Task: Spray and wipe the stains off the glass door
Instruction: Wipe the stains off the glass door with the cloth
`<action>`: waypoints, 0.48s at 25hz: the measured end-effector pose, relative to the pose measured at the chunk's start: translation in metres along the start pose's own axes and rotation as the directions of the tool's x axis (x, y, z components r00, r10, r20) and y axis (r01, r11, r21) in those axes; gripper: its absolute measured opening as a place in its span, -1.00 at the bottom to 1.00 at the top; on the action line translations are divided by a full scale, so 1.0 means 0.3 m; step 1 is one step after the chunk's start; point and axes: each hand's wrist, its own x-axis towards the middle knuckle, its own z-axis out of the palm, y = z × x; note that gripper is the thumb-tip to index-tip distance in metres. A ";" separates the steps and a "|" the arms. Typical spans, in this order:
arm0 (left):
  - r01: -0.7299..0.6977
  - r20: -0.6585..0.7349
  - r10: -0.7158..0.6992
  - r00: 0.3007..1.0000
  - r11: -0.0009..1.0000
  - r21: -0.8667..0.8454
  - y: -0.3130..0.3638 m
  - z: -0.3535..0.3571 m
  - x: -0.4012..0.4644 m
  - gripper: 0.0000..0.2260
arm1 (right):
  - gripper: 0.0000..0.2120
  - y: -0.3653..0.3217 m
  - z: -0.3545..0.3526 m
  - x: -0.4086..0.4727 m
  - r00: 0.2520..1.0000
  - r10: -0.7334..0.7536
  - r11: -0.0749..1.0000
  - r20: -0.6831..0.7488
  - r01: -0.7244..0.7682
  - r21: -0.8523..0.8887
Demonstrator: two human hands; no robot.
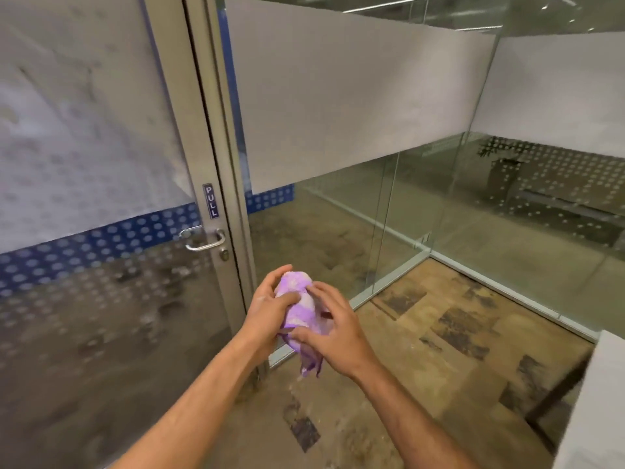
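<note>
Frosted, dotted glass door (pixel 101 147) left of curved metal handle (pixel 203 239), smudges below. Right of handle: left hand (pixel 270 311), right hand (pixel 333 333), each grip clamped on bunched purple cloth (pixel 302 308). Refold to clean pad, then wipe.

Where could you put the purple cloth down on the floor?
Both the left hand and right hand hold the purple cloth. The patterned floor looks bare between the glass door, the glass wall and the white surface at right. It narrows toward the corner by the door frame.
</note>
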 end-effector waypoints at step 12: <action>0.005 -0.238 0.026 0.971 0.992 0.129 0.076 -0.663 0.127 -0.54 | -0.77 -0.024 0.466 0.460 0.858 0.110 0.948 0.501 -0.243 0.208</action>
